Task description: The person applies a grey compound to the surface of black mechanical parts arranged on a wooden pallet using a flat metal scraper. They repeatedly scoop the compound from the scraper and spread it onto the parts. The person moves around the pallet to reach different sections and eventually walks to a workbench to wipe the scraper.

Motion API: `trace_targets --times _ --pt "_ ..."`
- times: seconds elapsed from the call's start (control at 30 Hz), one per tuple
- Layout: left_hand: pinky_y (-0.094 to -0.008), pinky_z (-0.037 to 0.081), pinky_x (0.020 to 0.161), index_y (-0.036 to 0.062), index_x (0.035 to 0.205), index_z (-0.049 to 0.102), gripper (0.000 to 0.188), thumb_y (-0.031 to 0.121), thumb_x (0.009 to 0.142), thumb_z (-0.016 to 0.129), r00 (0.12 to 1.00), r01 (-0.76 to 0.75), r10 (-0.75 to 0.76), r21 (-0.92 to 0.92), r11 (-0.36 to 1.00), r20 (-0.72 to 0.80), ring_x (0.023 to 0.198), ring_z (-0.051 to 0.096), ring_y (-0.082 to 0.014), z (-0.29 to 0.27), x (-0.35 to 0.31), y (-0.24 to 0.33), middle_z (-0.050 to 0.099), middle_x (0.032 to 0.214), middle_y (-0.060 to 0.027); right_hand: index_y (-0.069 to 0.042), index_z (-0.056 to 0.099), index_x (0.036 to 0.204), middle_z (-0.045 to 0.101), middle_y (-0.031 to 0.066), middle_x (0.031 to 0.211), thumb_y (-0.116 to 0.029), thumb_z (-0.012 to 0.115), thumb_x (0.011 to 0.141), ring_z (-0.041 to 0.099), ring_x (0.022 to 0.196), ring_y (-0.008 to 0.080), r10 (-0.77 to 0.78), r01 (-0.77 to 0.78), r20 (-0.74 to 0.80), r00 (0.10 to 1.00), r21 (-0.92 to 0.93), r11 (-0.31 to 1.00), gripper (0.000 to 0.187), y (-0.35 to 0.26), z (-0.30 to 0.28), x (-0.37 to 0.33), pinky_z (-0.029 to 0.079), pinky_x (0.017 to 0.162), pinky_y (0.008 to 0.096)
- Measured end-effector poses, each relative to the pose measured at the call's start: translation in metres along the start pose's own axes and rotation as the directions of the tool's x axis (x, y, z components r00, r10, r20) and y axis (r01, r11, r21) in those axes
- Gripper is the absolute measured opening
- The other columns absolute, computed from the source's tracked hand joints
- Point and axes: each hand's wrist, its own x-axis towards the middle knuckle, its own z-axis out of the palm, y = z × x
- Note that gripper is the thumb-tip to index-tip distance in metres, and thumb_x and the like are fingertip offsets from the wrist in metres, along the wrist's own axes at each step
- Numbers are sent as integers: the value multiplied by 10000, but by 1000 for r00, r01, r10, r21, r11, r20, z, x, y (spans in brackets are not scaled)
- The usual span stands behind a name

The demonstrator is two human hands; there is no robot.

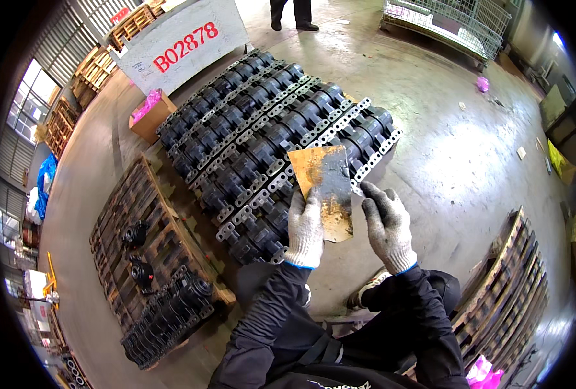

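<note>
My left hand (305,223), in a white knit glove, grips a flat piece of cardboard (323,178) by its left edge. Black grease smears cover much of this tan sheet. Just right of the cardboard is my right hand (388,230), gloved too, with dark-stained fingertips. Its fingers are slightly bent, and I see nothing held in them. Beyond both hands lie several rows of black track-chain rollers (255,175) joined by grey drilled link plates (340,126). The cardboard's upper part hangs in front of the nearest rows.
On the left, a wooden pallet (129,214) carries loose black rollers (141,272) and a short roller row (171,311). Another pallet (505,292) lies at right. A grey panel (184,45), a cardboard box (153,117), a wire cage (450,26) and a standing person (291,13) are farther off.
</note>
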Motion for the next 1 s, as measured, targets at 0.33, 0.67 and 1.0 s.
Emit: trace_targets --times 0.33,0.67,1.0 --pt "-343 571 793 67 1335 528 355 256 1037 571 998 52 -55 -105 993 -24 971 660 -180 -11 -3 2 639 1156 -74 -89 733 1132 591 120 792 -53 720 877 587 673 248 -2 0 50 999 37 999 258 -2 13 -4 476 622 349" --pt "-383 580 821 58 1373 474 428 293 1025 562 989 -133 133 5 991 -70 995 667 -236 -17 5 34 618 1192 -103 -13 689 1152 662 95 993 10 677 911 653 879 167 171 -140 -80 982 301 943 242 20 10 -9 532 803 295" --pt "-343 499 832 -55 1231 552 293 163 1036 548 887 -400 461 451 798 -27 919 588 -177 -14 -2 18 637 1062 -132 -100 722 1061 680 113 928 17 710 772 668 794 314 -327 311 -57 943 -193 931 312 -10 0 -3 545 681 372"
